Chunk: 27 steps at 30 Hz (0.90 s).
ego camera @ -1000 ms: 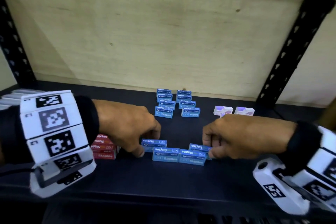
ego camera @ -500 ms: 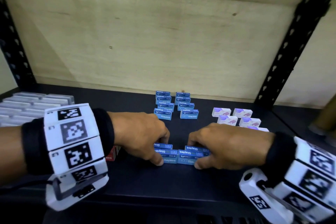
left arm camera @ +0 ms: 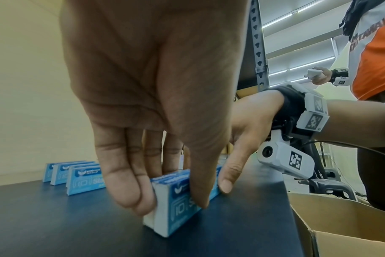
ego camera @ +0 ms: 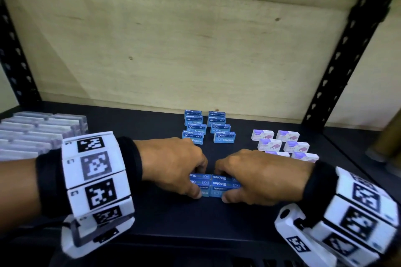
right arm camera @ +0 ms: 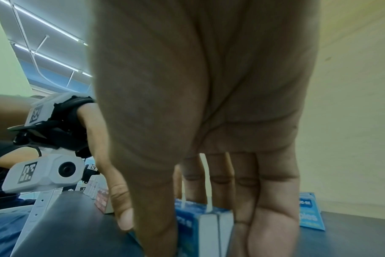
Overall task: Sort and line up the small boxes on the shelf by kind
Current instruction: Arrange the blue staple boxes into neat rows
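Item 1, nearest: a cluster of blue staple boxes (ego camera: pixel 213 184) standing on edge at the front of the dark shelf (ego camera: pixel 195 219), pressed together into one block, two boxes across and what looks like three deep.

Item 2: the left hand (ego camera: pixel 173 167) pinches the left end of that block, thumb on the near face and fingers (left arm camera: pixel 125 182) behind. The right hand (ego camera: pixel 258 176) pinches the right end in the same way, its thumb on the near face and fingers over the far side. Both hands are closed around the boxes; neither is free.

Handling note, as a judgement: the block is loose cartons held only by squeeze. To move it well, pressure should stay even from both ends and front to back, and the block should slide along the shelf rather than lift, since a middle box could drop out or tip. It should travel straight back, square to the rows ahead.

Item 3, behind: two files of matching blue boxes (ego camera: pixel 206 128), upright, labels forward, running toward the plywood back panel (ego camera: pixel 195 50). The held block most likely joins the front of these files, each half in line with one file.

Item 4, right and behind: white and purple boxes (ego camera: pixel 282 145) in two files, already ordered.

Item 5, far left: clear plastic cases (ego camera: pixel 32 132), grouped.
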Available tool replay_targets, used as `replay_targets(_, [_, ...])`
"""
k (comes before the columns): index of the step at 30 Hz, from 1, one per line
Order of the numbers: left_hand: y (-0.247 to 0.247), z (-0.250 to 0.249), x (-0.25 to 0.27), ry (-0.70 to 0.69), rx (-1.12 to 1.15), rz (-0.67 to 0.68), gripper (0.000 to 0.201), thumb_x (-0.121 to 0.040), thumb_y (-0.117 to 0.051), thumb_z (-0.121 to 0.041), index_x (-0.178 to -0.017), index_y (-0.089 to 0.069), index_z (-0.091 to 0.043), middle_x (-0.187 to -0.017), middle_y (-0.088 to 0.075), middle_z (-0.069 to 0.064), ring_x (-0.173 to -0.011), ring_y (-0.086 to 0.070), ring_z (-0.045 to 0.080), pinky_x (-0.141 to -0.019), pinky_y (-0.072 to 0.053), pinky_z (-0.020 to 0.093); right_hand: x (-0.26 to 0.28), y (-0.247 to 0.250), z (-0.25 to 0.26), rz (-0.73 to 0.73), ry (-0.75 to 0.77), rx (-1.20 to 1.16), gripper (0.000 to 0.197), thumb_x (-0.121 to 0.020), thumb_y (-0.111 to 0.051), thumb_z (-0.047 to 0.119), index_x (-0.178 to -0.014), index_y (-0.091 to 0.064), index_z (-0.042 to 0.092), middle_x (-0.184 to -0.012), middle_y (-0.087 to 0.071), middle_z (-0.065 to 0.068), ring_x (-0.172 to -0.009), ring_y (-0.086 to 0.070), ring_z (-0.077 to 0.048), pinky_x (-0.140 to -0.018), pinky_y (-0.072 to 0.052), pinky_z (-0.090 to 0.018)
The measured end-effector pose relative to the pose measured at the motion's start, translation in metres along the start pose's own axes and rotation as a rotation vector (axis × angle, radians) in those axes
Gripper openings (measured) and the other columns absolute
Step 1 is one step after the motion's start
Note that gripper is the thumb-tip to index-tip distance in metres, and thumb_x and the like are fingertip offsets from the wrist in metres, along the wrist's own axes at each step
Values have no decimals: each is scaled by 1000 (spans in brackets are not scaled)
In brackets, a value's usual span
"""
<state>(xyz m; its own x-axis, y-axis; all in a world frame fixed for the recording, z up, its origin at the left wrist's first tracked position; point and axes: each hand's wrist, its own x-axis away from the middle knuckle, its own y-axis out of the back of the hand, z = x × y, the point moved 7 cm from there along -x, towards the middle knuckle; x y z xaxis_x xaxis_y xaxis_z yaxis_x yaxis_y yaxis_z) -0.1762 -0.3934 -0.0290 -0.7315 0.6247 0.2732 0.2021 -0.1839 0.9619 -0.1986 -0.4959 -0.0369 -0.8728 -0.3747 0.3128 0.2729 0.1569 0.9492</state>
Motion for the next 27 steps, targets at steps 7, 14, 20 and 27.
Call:
replay_targets(7, [20,10,1,-5,66,9,47,-74,-72,-63,-112,-58,-38,-79,-59,-22,-63,-50,-10,-58,-37,9,4,16,-14,8,-10,-115,47,-83,-49,74,-113,-56,39,-103,-64,15,-94,-61,-8,-89,-52,-34])
replay_targets(14, [58,46,-23,53,85,-97,53,-77,-71,-59,-120,-61,-31,-107,-65,-18,-86,-60,-1,-80,-47,19,-18,52,-53,-95,-113,-84,37,-90,-54,62,-113,-60,34,-108,-65,14,-99,-61,-10,-95,-48,-34])
replay_targets(20, [62,73,-52,117,-54,-88,50,-82,-69,-57,-121,-59,-29,-111,-64,-10,-99,-58,13,-90,-48,31,-47,65,-82,-66,-221,57,36,-93,-62,45,-124,-58,27,-109,-61,9,-92,-53,-14,-80,-40,-26])
replay_targets(27, [56,77,-79,187,-166,6,52,-85,-66,-55,-128,-55,-27,-98,-52,-9,-93,-50,14,-74,-37,30,-79,61,-83,20,-228,100,38,-91,-69,34,-126,-59,23,-115,-62,6,-96,-54,-16,-83,-42,-28])
